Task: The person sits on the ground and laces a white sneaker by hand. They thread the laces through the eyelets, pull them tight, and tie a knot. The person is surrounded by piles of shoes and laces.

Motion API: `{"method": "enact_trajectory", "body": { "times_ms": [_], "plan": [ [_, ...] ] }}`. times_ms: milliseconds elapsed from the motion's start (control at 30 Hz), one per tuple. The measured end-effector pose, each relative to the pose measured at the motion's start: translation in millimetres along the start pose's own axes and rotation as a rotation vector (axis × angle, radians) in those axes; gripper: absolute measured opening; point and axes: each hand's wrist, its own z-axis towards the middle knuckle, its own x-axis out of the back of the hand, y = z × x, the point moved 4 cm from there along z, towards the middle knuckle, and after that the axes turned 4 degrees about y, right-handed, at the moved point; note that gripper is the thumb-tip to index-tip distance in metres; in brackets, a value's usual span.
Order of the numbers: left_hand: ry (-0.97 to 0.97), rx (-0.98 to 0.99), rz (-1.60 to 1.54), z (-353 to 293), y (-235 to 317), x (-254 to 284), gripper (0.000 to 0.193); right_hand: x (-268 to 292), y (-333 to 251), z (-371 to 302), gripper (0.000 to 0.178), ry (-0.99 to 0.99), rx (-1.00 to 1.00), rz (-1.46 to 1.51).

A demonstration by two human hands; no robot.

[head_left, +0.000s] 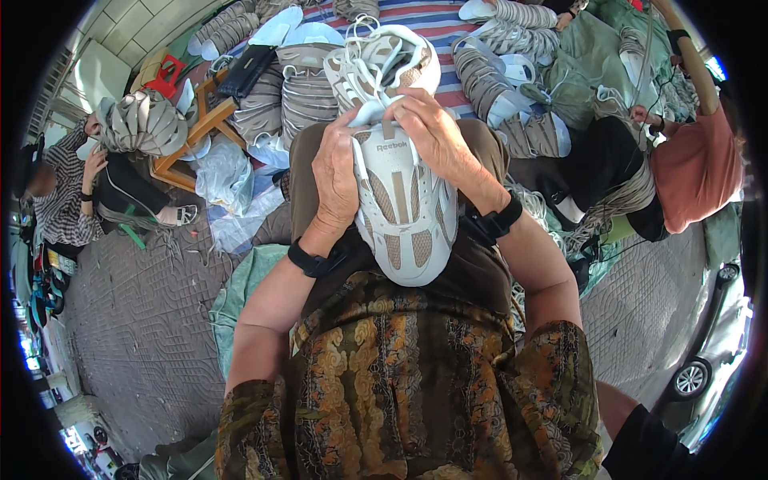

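Observation:
A white and beige sneaker upper (406, 224) rests on my lap, its rounded toe toward me and mesh panels along its front. My left hand (334, 172) pinches its edge on the left near the tongue. On the right, my right hand (436, 136) is closed, its bent thumb and fingers at the same end. Just beyond my fingers lies a white collar with mesh and loose pale laces (376, 60); whether it belongs to the same upper I cannot tell. Part of the lacing area is hidden under my fingers.
Stacks of nested grey uppers (310, 100) lie on a striped sheet (444, 48), with more uppers (486, 84) to the right. At left are a wooden stool (182, 164) and a clear plastic bag (224, 176). People sit on both sides, one in a pink shirt (696, 172).

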Motion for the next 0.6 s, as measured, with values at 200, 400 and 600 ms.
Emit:
{"method": "enact_trajectory", "body": {
  "times_ms": [200,400,600],
  "plan": [
    [-0.106,0.024,-0.009,8,-2,2,0.045,6,0,-7,0.041,0.048,-0.114,0.141],
    [-0.252,0.39,-0.226,45,-10,19,0.036,20,5,-16,0.052,0.069,-0.174,0.362],
    [-0.317,0.342,-0.025,35,9,-12,0.037,26,19,-24,0.046,0.192,-0.221,0.503]
  ]
}}
